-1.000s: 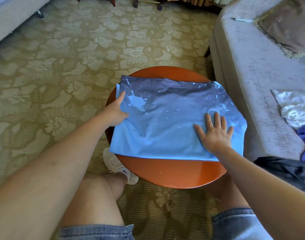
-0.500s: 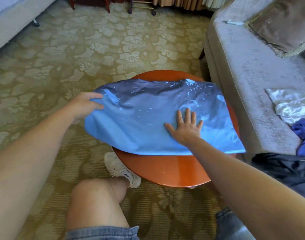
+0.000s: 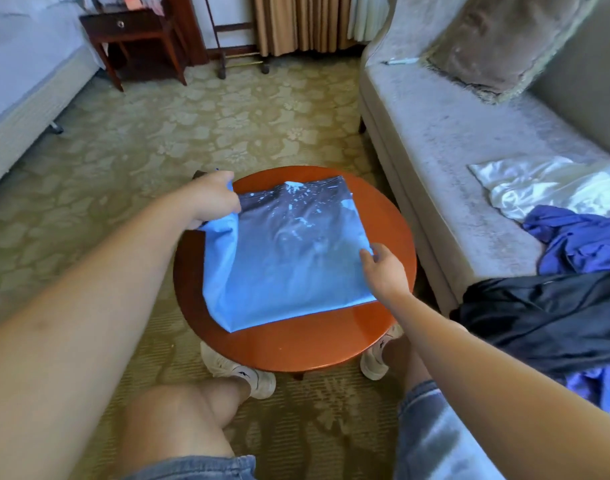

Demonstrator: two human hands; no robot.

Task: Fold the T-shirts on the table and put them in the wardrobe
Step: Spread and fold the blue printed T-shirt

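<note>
A light-blue T-shirt (image 3: 289, 258) with a dark, white-splattered upper part lies folded on the round reddish wooden table (image 3: 296, 348). My left hand (image 3: 216, 199) grips the shirt's left edge near the far corner and holds it lifted, so the left side hangs in a fold. My right hand (image 3: 383, 268) pinches the shirt's right edge near the table's right side. Loose garments lie on the sofa: a white satin one (image 3: 546, 188), a blue one (image 3: 580, 237) and a black one (image 3: 546, 317).
A grey sofa (image 3: 452, 140) with a cushion (image 3: 504, 39) stands close on the right. A bed (image 3: 22, 98) is at the left, a dark wooden nightstand (image 3: 137, 39) at the back. Patterned carpet surrounds the table. My knees and white shoes are under the table's near edge.
My left hand has carried the shirt's left side up and inward to the right, narrowing the shirt. My right hand left the flat press on the cloth and now pinches the right edge.
</note>
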